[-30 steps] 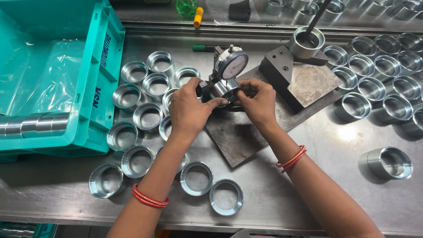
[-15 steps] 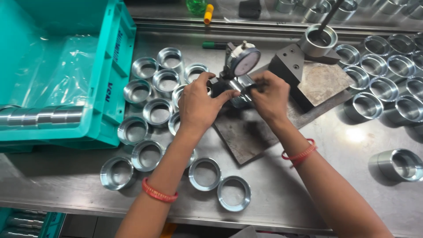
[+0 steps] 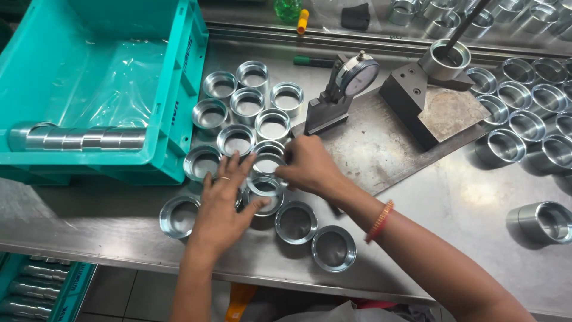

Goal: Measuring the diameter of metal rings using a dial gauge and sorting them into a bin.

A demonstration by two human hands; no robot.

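At the near middle of the steel table (image 3: 441,197), both hands rest among a cluster of short machined metal rings. The left hand (image 3: 223,206) lies palm down with fingers spread and open, covering one ring and touching the ring beside its thumb (image 3: 264,192). The right hand (image 3: 307,164) is curled, fingertips pinching the rim of the ring in the middle of the cluster (image 3: 268,161); an orange bangle (image 3: 379,220) sits on that wrist.

The rings are bright, silvery, thick-walled and hollow, each standing on its flat end with the bore facing up. They sit close together, many touching, in a loose patch that runs from the table's front edge back toward the crate, with three more rings in front (image 3: 333,247) near the edge.

Just behind the right hand lies a dark steel plate (image 3: 381,143) carrying a dial gauge on a stand (image 3: 356,76) and a dark angled block (image 3: 411,98) with a ring fixture on top. To the right stand further rows of rings (image 3: 524,125), and one lies on its side (image 3: 543,222), apart from them.

To the left sits a teal plastic crate (image 3: 179,107) with clear plastic sheeting inside and a row of rings laid end to end (image 3: 77,138); dark lettering runs along its side wall. A second teal crate (image 3: 42,286) holding metal parts shows below the table edge.
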